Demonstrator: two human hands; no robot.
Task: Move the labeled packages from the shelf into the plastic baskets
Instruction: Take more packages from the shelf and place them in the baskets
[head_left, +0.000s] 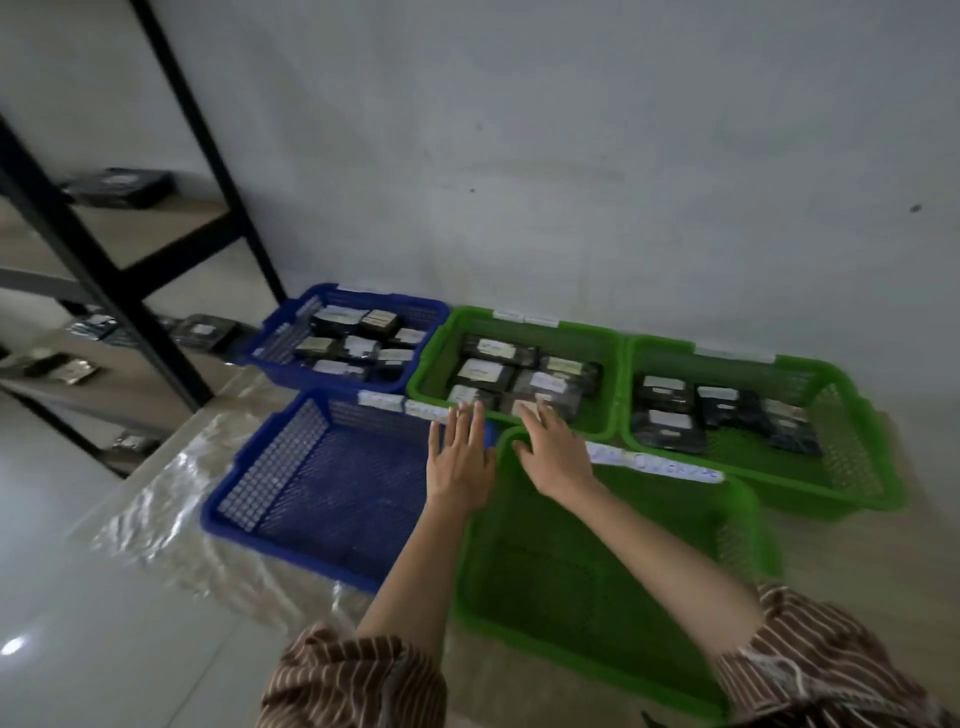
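packages (488, 371) already fill the three far baskets beyond both empty, open-fingered grips, left hand (460, 457) and right hand (553, 454), the two near baskets (270, 467) below them hold none, and a few remain on the shelf (156, 228) well to the left.

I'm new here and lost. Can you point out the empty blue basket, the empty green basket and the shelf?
empty blue basket (270, 462): head view, left wall.
empty green basket (545, 571): head view, bare floor.
shelf (156, 228): head view, upper board.
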